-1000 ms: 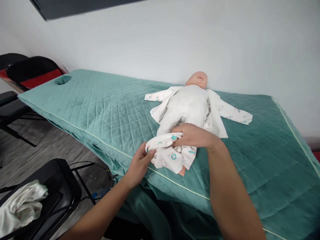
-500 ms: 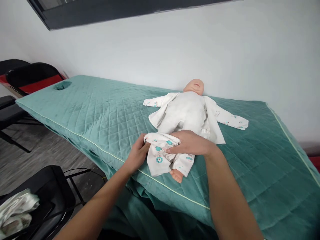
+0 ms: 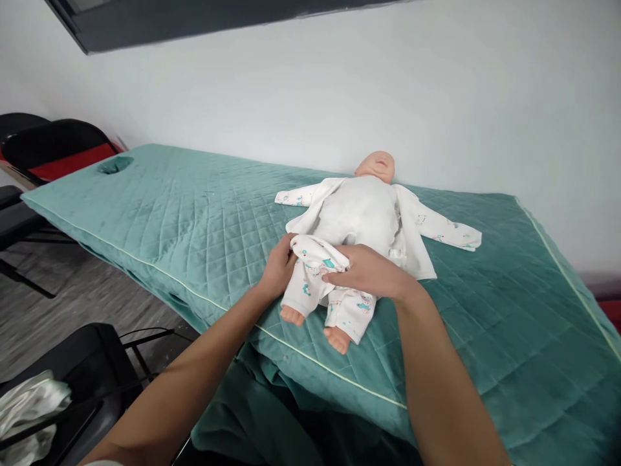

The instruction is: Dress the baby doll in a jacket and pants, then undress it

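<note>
A baby doll (image 3: pixel 361 213) lies on its back on a teal quilted table (image 3: pixel 194 213), head toward the wall. An open white printed jacket (image 3: pixel 427 230) is spread under its arms. White printed pants (image 3: pixel 334 298) cover its legs, and both bare feet stick out at the bottom. My left hand (image 3: pixel 280 268) grips the pants' waistband at the doll's left hip. On the other side, my right hand (image 3: pixel 366 272) is closed on the bunched waistband over the doll's belly.
A black chair (image 3: pixel 72 395) at lower left holds a crumpled pale cloth (image 3: pixel 24 408). More black and red chairs (image 3: pixel 53 149) stand at the far left. A white wall runs behind the table. The table's near edge drops off below the doll's feet.
Both hands have pulled the pants up the doll's legs toward its waist. A second foot now shows out of the left pant leg.
</note>
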### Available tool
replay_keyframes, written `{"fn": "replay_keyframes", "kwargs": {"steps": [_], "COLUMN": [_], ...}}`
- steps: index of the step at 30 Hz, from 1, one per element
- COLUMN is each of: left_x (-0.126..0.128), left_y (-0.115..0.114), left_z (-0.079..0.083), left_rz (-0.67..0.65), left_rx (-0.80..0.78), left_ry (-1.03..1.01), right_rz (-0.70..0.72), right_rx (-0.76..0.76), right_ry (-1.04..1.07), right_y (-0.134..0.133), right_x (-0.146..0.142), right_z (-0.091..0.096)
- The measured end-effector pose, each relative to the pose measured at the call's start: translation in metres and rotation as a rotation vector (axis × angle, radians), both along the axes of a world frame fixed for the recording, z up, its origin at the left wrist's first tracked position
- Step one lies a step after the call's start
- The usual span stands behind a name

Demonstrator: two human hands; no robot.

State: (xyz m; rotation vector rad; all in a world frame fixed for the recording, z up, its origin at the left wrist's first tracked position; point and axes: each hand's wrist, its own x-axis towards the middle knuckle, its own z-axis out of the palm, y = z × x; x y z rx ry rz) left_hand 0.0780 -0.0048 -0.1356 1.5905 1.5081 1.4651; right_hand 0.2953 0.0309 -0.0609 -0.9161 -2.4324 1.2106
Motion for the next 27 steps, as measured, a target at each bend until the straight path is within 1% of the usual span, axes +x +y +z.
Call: {"fn": "replay_keyframes", "kwargs": {"steps": [6,12,17,21,24,27], "left_x": [-0.002,-0.001,-0.002,-0.004,-0.005,-0.006], "left_y": [0.016,0.016,0.018,0.017,0.016,0.016], "left_z": [-0.001,-0.001,-0.003,0.003,0.008,0.010], "left_rz": [-0.077,-0.081,-0.101,-0.153,-0.221,-0.238], "left_rx": [0.097,0.043,-0.005,-0.094,-0.107,-0.126], "left_ry": [0.127,0.129,0.002,-0.146,-0.221,-0.259], "right_rz": [-0.064,-0.089,-0.072,-0.041,-0.033,-0.029], "right_rx": [0.004,0.015,-0.009,-0.015,-0.029,-0.041], "right_ry": [0.024,0.048,0.060,0.022,0.005,0.006], "right_y": [0.003,0.003,0.001,-0.001,-0.002,-0.002], "right_x": [0.001,0.002,0.002,0.001,0.001,0.001], "right_z": [-0.004,-0.006,-0.003,0.001,0.002,0.001]}}
